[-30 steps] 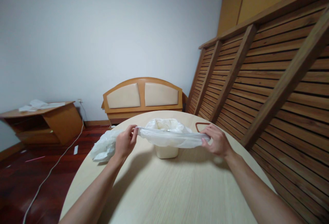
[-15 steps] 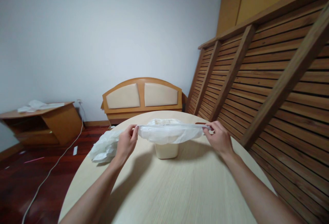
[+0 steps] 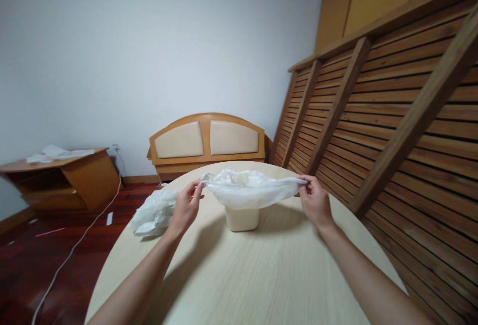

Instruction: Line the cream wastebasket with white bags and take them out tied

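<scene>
A thin white plastic bag (image 3: 254, 195) is spread over the top of a cream-coloured bin (image 3: 242, 220) standing on the round table. Its rim sags between my hands, and its mouth is partly open at the back. My left hand (image 3: 187, 205) pinches the bag's left corner between thumb and fingers. At the opposite corner, my right hand (image 3: 315, 200) has the same kind of pinch. The bag's folds hide the bin's upper part. Left of my left hand lies a crumpled heap of white plastic bags (image 3: 155, 213).
The round wooden table (image 3: 269, 270) fills the foreground. Behind it stands a headboard (image 3: 207, 141) against the wall. A slatted wooden frame (image 3: 373, 111) leans at the right. On the left are a low cabinet (image 3: 85, 180) and a white cable (image 3: 74, 250) across the floor.
The bag's rim was pulled straight between my hands and now hangs slacker, with its mouth showing wider. My right hand has shifted slightly; both hands keep their hold.
</scene>
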A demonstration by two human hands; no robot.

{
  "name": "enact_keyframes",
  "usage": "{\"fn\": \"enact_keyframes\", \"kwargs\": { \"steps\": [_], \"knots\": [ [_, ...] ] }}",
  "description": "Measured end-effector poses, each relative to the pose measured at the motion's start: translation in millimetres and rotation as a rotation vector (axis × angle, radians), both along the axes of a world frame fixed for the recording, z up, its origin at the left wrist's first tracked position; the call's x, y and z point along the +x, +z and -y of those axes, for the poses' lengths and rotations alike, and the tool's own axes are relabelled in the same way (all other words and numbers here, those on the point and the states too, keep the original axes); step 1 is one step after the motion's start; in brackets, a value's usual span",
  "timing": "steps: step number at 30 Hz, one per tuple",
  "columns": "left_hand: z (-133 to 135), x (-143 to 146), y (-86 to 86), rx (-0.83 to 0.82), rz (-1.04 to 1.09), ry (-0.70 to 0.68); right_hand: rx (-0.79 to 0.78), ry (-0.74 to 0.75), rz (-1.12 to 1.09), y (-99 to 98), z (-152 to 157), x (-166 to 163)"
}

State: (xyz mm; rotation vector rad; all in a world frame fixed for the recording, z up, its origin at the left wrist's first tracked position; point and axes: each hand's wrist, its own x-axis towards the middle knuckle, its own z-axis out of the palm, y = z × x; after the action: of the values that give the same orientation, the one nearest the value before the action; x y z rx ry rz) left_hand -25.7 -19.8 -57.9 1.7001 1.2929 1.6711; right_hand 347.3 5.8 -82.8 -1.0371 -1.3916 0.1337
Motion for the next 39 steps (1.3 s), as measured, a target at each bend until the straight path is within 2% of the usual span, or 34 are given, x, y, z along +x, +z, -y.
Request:
{"fn": "enact_keyframes", "kwargs": {
  "steps": [5, 10, 15, 20, 26, 31, 39],
  "knots": [
    [10.2, 12.1, 2.8, 0.063, -0.025, -0.088, 0.059, 0.073, 0.004, 5.0, 8.4, -9.3],
    [19.8, 24.0, 2.7, 0.129, -0.187, -0.155, 0.133, 0.162, 0.019, 14.8, 20.6, -24.7],
    [21.7, 28.6, -2.0, 0.259, -0.383, -0.199, 0.191, 0.168, 0.213, 25.9, 37.2, -39.8],
    [21.1, 31.5, -6.2, 0.343, -0.475, -0.239, 0.209, 0.288, 0.491, 22.1, 44.1, -48.7],
    [21.1, 35.7, -8.6, 0.367, -0.504, -0.247, 0.205, 0.323, 0.572, 18.1, 44.3, -57.3],
    [25.7, 37.2, -3.2, 0.386, -0.524, -0.280, 0.299, 0.316, 0.576, 18.3, 43.1, -61.1],
    [43.3, 36.9, 12.6, 0.472, -0.543, -0.413, 0.447, 0.321, 0.595, 24.2, 48.6, -60.9]
  ]
}}
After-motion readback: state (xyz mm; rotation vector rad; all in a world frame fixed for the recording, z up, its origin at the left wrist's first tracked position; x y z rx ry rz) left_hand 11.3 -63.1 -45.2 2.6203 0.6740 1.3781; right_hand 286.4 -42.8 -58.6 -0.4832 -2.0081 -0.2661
